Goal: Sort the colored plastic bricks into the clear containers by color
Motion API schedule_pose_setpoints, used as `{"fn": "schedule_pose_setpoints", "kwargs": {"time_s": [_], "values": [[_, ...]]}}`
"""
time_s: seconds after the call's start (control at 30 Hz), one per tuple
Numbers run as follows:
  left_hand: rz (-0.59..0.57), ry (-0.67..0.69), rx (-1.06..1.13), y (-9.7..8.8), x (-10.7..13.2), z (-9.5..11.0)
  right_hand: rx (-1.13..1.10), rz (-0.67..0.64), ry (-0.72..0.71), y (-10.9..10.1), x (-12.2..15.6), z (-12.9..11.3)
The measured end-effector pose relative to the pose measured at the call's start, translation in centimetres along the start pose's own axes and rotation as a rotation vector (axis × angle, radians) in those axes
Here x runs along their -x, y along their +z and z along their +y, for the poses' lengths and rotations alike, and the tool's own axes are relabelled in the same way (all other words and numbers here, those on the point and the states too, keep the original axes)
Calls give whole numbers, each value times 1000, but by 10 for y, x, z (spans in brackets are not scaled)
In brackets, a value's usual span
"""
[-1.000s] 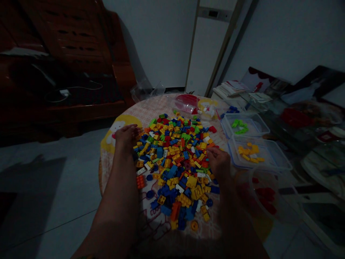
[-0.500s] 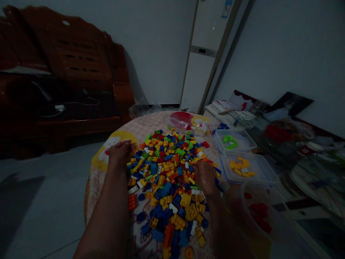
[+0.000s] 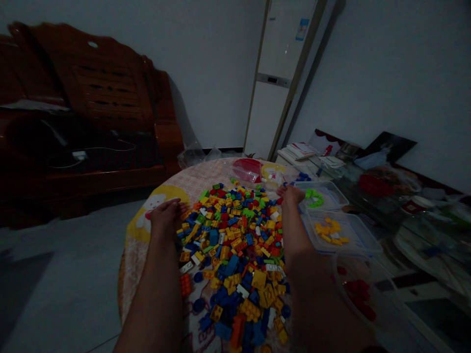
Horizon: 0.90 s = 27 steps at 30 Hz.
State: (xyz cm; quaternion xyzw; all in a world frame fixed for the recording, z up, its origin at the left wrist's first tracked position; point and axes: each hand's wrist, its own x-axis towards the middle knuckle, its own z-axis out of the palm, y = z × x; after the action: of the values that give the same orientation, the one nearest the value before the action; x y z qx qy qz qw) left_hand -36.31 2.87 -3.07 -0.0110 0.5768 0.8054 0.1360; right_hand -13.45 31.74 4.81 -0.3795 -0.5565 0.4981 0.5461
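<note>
A large heap of mixed building bricks (image 3: 235,235) in yellow, blue, red, green, orange and white covers the middle of the round table (image 3: 198,171). My left hand (image 3: 166,215) rests at the heap's left edge, fingers loosely stretched out and holding nothing. Beyond the heap's right side, my right hand (image 3: 293,194) is raised near the far clear tray. Its fingers are closed together, with a small bit of blue showing at the tips that looks like a blue building brick. Just past it lies a small group of blue bricks (image 3: 303,177).
To the right stand a clear tray with green bricks (image 3: 314,197), another with yellow bricks (image 3: 328,230) and a round tub with red bricks (image 3: 358,291). A red lid and clear plastic packaging (image 3: 246,171) lie at the far edge. A wooden bench (image 3: 110,98) stands behind left.
My right hand has moved from the heap's right part, away from me and slightly right, to beside the far tray. My left hand stays at the left edge. The view tilted slightly.
</note>
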Motion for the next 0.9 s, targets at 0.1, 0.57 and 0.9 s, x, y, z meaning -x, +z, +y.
{"fn": "schedule_pose_setpoints", "kwargs": {"time_s": [0.1, 0.57, 0.9], "values": [[-1, 3, 13, -1, -2, -2, 0, 204, 27, 9, -37, -16], [26, -8, -25, 8, 5, 4, 362, -311, -93, -47, 84, -37], [19, 1, -59, 7, 5, 4, 1402, -747, -323, -39, 142, -13]]}}
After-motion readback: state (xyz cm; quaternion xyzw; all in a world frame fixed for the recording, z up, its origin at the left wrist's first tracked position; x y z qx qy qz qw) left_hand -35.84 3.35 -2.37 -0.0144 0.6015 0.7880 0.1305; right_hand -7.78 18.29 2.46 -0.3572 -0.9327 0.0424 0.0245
